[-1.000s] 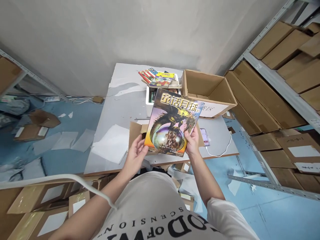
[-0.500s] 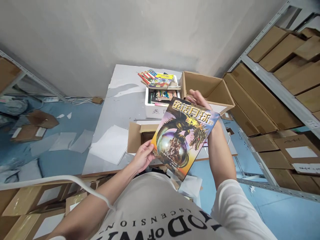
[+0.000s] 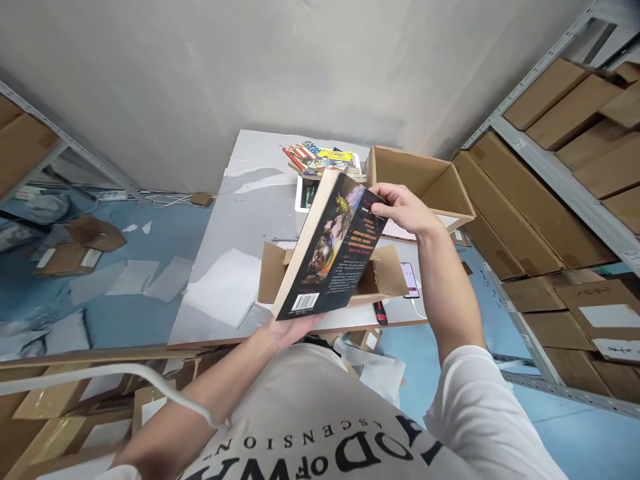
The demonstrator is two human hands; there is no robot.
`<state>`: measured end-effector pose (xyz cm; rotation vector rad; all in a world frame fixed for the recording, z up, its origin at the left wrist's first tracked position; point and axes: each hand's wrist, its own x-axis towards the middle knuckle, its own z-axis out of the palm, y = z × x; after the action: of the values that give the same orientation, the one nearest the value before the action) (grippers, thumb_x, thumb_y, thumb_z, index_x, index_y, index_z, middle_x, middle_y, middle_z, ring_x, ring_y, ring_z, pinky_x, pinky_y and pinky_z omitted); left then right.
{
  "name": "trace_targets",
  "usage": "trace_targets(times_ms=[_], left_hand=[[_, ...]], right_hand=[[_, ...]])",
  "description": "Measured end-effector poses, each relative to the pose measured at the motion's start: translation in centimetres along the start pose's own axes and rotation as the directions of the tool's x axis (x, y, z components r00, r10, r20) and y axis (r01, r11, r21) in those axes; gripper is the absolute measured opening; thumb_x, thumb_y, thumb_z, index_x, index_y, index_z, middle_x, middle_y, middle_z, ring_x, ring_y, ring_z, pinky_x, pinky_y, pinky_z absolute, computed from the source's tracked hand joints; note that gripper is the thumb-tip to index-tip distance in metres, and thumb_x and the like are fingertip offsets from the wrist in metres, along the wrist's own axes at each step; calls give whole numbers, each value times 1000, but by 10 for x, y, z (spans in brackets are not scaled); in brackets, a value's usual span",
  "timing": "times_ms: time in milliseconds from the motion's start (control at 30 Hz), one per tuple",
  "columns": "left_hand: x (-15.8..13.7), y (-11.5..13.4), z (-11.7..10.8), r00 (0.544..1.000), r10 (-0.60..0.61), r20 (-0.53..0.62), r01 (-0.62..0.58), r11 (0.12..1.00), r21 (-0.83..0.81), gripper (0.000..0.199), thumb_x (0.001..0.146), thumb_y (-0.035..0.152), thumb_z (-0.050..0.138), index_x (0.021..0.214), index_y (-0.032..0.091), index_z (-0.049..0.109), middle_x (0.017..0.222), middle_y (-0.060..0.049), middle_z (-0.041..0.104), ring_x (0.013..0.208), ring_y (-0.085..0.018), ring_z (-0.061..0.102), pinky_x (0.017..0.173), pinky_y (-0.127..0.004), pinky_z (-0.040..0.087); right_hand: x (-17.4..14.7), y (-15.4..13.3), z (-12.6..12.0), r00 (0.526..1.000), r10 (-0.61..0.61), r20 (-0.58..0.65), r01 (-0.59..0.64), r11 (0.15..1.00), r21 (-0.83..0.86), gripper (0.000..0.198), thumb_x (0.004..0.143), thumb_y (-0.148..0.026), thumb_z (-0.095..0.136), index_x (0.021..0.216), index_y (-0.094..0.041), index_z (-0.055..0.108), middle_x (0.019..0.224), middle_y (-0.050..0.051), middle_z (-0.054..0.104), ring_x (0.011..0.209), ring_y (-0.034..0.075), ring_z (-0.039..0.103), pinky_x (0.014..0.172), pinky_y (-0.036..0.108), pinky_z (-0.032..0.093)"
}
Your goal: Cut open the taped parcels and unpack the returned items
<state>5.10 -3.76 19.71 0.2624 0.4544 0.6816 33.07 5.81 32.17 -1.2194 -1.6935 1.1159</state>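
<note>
Standing beside a metal shelf rack [image 3: 545, 167] stacked with cartons, I look at a grey-white tabletop [image 3: 240, 220]. On its far right corner sits a large open cardboard box [image 3: 407, 168]. Just beside that, toward the far edge, a white bin [image 3: 301, 195] carries colourful booklets [image 3: 330, 160]. A smaller open carton [image 3: 393, 270] is near the near edge, and loose white paper [image 3: 223, 293] lies along the left one.

The thick book [image 3: 345, 247] is up off the tabletop, tilted above its near edge, back cover out and pale page edges to the left. The right hand [image 3: 403, 210] pinches its top right corner, thumb on the cover, fingers behind. The left hand [image 3: 295, 328] supports the bottom; its fingers are mostly hidden, so I can't tell how they are set.

I'd judge the book moderately heavy, fairly stiff, with a slick cover whose corners could crease; gripping the spine side while supporting the bottom seems safest.

Near the right edge lies a lit phone [image 3: 411, 280]; at the near edge, a red-and-black tool [image 3: 381, 312].

As for writing, the white T-shirt [image 3: 320, 400] shows "OD OF WA" and "ASCENSION". The back cover's pale and orange lines are too small to read above a barcode [image 3: 305, 301].
</note>
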Motion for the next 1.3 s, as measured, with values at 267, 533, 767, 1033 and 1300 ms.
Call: trace_targets(times_ms=[267,533,767,1033,1300], left_hand=[[10,-1,-30,894,402,-199,-312,876,368,49,68,40,78,108,23,56,101,-3,71,83,-17,69,85,-39,54],[18,-12,-25,912,337,-233,-251,909,333,43,72,38,76,106,21,55,104,-4,70,82,-16,70,80,-35,57],[22,-11,-31,905,346,-246,-241,895,375,45,74,40,74,109,21,54,111,-6,68,83,-15,70,81,-33,56],[22,-6,-30,913,326,-247,-237,914,330,42,73,40,75,106,21,56,105,-5,70,81,-17,71,79,-35,57],[19,-5,-23,992,48,-119,-32,990,138,26,81,33,69,99,17,62,96,-7,73,80,-16,71,76,-31,58]], right_hand=[[11,22,-3,968,104,-231,-95,994,50,32,71,-37,74,96,-19,67,80,2,69,75,17,63,73,36,53],[3,55,-5,914,153,-376,-89,980,180,35,69,-46,74,93,-22,63,86,2,72,78,18,66,73,34,54],[10,59,-3,898,109,-426,-59,990,128,28,71,-41,74,88,-22,61,85,3,71,80,18,66,74,36,54],[6,49,-7,924,135,-357,-68,979,193,45,73,-59,66,100,-23,63,95,6,72,88,24,68,75,40,55],[11,31,3,935,47,-352,20,983,183,56,69,-61,68,116,-30,61,121,4,64,113,26,59,92,46,50]])
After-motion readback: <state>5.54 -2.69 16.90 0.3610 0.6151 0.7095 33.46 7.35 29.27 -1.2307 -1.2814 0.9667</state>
